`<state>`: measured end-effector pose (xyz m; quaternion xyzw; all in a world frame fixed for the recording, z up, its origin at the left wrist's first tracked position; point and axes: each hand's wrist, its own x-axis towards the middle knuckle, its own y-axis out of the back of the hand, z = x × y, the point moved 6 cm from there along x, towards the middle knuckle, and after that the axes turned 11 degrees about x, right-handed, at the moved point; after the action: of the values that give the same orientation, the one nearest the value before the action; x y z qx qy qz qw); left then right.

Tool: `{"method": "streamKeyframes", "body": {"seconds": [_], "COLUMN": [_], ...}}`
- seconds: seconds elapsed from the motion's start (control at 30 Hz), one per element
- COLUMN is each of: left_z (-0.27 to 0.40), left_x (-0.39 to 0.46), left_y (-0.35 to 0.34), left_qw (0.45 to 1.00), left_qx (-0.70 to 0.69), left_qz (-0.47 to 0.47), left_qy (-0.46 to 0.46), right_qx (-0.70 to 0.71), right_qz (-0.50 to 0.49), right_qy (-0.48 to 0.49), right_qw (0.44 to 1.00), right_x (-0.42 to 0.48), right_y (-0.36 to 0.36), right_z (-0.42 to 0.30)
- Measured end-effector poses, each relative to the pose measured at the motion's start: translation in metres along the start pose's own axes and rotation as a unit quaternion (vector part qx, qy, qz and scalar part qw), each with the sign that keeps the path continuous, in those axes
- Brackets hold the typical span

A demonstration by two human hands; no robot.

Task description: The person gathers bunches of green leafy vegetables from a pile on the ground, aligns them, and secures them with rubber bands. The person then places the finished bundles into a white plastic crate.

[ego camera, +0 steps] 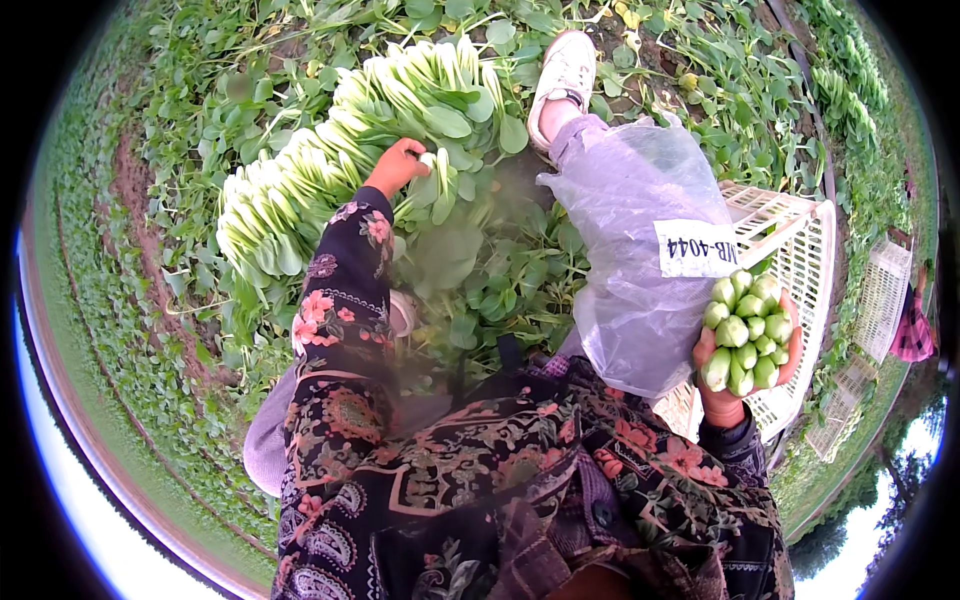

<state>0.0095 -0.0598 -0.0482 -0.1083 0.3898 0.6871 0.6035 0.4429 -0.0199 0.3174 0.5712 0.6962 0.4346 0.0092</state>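
A bundle of leafy green stalks (pixel 750 334) sits in my right hand (pixel 724 401), pale cut ends facing up, in front of the white plastic crate (pixel 806 300). My left hand (pixel 397 166) reaches out to the upper left. Its thumb and fingers pinch the pale base of a small leafy green (pixel 442 187). Beside that hand lies a long curved row of cut leafy greens (pixel 300 184), white-green stems packed side by side.
A clear plastic bag (pixel 637 300) with a printed white label covers my right leg, beside the crate. Low leafy plants (pixel 495 300) cover the ground around my white shoe (pixel 566 71). More crates (pixel 885 296) and a person in a checked pink garment (pixel 915 326) are farther right.
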Motion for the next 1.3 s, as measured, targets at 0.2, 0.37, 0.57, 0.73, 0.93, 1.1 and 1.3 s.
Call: {"method": "streamKeyframes", "body": {"seconds": [0.2, 0.37, 0.57, 0.73, 0.93, 1.1, 1.3], "left_z": [0.024, 0.033, -0.012, -0.030, -0.021, -0.014, 0.002], "left_x": [-0.058, -0.093, -0.089, -0.061, -0.039, -0.043, -0.025], "left_y": [-0.002, 0.046, 0.051, 0.035, 0.031, 0.030, 0.106], "left_qw": [0.982, 0.982, 0.997, 0.983, 0.950, 0.961, 0.892], "left_qx": [-0.154, -0.179, -0.050, -0.019, 0.164, 0.172, 0.139], "left_qz": [-0.104, 0.042, 0.064, 0.181, 0.261, 0.208, 0.425], "left_qy": [-0.036, -0.051, 0.007, -0.034, 0.059, 0.069, -0.061], "right_qx": [-0.031, -0.022, 0.010, 0.007, -0.028, -0.018, 0.066], "right_qz": [0.018, 0.005, -0.003, -0.015, -0.003, -0.007, 0.049], "right_qy": [0.090, 0.107, 0.093, 0.105, 0.111, 0.074, -0.017], "right_qw": [0.995, 0.994, 0.996, 0.994, 0.993, 0.997, 0.996], "right_x": [0.004, 0.005, 0.007, 0.008, 0.005, 0.005, 0.003], "right_y": [-0.004, -0.006, -0.005, -0.005, -0.005, -0.003, 0.001], "right_z": [-0.011, -0.013, -0.007, -0.013, -0.018, -0.014, -0.006]}}
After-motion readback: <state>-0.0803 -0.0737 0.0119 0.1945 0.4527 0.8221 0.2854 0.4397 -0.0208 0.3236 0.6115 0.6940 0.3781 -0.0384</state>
